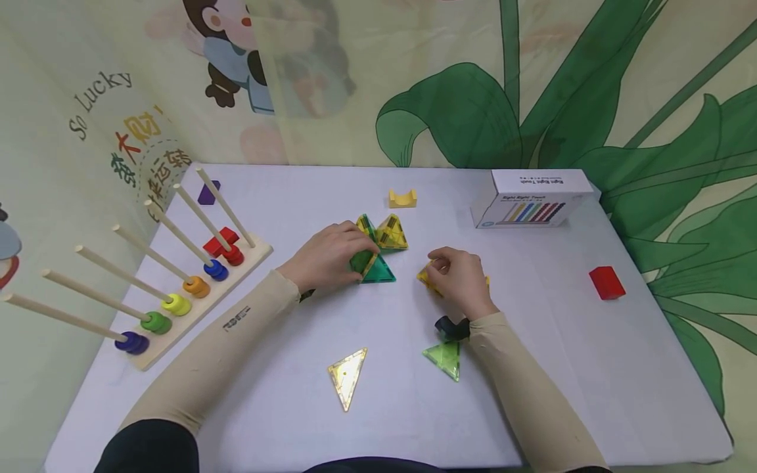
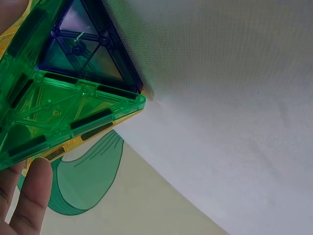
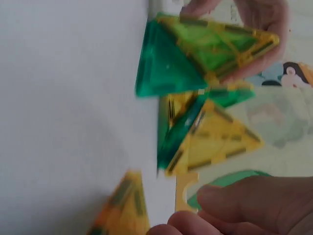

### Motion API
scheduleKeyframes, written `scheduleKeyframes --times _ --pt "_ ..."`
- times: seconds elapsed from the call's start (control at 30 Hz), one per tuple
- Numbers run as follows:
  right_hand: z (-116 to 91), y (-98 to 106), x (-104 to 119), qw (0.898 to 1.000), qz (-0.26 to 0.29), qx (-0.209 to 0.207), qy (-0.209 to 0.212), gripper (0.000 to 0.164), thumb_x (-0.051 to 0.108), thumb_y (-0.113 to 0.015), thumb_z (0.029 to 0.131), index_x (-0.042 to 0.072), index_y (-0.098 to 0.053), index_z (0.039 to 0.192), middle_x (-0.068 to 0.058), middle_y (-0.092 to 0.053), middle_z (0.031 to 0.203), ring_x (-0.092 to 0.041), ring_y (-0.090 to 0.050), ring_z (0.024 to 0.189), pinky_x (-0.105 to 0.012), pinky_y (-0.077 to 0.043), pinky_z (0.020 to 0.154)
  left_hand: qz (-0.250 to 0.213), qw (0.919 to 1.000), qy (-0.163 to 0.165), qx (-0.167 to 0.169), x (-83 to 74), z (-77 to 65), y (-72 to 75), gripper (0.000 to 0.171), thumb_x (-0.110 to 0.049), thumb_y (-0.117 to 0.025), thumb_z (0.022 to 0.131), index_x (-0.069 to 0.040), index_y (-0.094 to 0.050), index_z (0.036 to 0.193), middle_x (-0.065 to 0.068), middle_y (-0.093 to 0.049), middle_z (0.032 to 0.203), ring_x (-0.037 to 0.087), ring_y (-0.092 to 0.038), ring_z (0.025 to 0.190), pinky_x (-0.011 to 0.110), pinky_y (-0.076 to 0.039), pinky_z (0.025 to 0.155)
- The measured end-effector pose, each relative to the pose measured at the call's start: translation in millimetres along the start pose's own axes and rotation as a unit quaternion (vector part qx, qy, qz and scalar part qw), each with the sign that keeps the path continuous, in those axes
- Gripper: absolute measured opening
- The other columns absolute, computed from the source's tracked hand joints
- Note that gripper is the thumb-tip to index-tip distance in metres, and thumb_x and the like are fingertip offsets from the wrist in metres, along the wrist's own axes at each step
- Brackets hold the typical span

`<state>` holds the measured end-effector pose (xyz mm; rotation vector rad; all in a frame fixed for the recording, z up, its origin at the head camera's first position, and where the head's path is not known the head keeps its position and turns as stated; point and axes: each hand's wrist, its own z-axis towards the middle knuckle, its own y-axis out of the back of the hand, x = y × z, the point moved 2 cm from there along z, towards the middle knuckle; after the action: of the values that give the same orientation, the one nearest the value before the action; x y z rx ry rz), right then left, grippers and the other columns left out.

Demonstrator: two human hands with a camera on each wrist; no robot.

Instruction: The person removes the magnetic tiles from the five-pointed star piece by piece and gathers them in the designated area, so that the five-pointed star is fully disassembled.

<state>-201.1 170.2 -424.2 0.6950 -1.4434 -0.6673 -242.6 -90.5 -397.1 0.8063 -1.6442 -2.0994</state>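
My left hand (image 1: 332,255) grips a green and yellow triangular magnetic tile (image 1: 362,261), its fingertips (image 2: 34,188) on one edge. Beside that tile, a teal triangular tile (image 1: 380,270) rests on the table. Just behind are a yellow tile pyramid (image 1: 393,232) and a green tile (image 1: 367,225). My right hand (image 1: 458,279) hovers over a yellow tile piece (image 1: 427,281), largely hiding it. In the right wrist view its thumb (image 3: 220,196) and curled fingers come close together with nothing between them, while the blurred yellow piece (image 3: 124,210) stands apart.
A pale yellow triangle (image 1: 347,379) and a light green one (image 1: 445,360) lie nearer the body. On the left stands a peg rack (image 1: 204,309) with coloured rings. Red blocks (image 1: 606,283), a yellow arch (image 1: 403,199), a purple block (image 1: 208,193) and a white box (image 1: 535,199) surround the work.
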Motion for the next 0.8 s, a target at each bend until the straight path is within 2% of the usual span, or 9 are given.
scheduleKeyframes --times 0.1,0.23,0.43,0.6,0.8 --pt "4.3 -10.3 11.2 0.999 0.030 0.040 0.008 0.027 0.014 -0.073 0.094 0.006 -0.074 0.120 -0.009 -0.077 0.100 -0.022 -0.071 0.088 -0.035 -0.059 0.079 0.001 1.0000 0.005 0.004 0.0 0.5 1.2 0.054 -0.024 -0.093 0.078 -0.018 -0.071 0.127 0.001 -0.073 0.130 0.025 -0.061 0.124 0.045 -0.050 0.108" --pt "11.0 -26.5 23.7 0.996 0.058 0.069 0.027 0.029 0.012 -0.073 0.095 0.005 -0.073 0.122 -0.010 -0.078 0.105 -0.022 -0.074 0.092 -0.035 -0.062 0.083 0.004 1.0000 0.007 0.004 0.5 0.5 1.3 0.055 -0.025 -0.093 0.077 -0.018 -0.071 0.127 0.001 -0.073 0.131 0.025 -0.061 0.123 0.045 -0.050 0.108" --pt "21.9 -46.7 33.9 0.993 0.072 0.078 0.057 0.030 0.012 -0.074 0.094 0.005 -0.073 0.124 -0.011 -0.079 0.107 -0.021 -0.075 0.093 -0.035 -0.062 0.082 0.005 1.0000 -0.003 -0.004 0.7 -0.5 1.4 0.056 -0.024 -0.094 0.076 -0.016 -0.071 0.127 0.002 -0.072 0.131 0.026 -0.061 0.122 0.046 -0.051 0.105" --pt "27.1 -55.0 38.2 0.992 0.066 0.085 0.068 0.031 0.013 -0.074 0.095 0.006 -0.073 0.125 -0.010 -0.078 0.108 -0.021 -0.075 0.093 -0.036 -0.061 0.083 0.013 0.9999 -0.003 -0.005 1.4 -2.9 2.0 0.058 -0.025 -0.094 0.076 -0.015 -0.070 0.128 0.003 -0.071 0.133 0.028 -0.061 0.125 0.047 -0.051 0.107" --pt "23.1 -53.7 41.3 0.995 0.057 0.055 0.068 0.029 0.014 -0.075 0.095 0.007 -0.074 0.122 -0.009 -0.079 0.104 -0.020 -0.074 0.089 -0.036 -0.060 0.080 0.011 0.9997 0.005 -0.022 3.2 -8.5 3.9 0.055 -0.024 -0.091 0.079 -0.015 -0.070 0.129 0.004 -0.069 0.135 0.028 -0.060 0.126 0.047 -0.050 0.107"
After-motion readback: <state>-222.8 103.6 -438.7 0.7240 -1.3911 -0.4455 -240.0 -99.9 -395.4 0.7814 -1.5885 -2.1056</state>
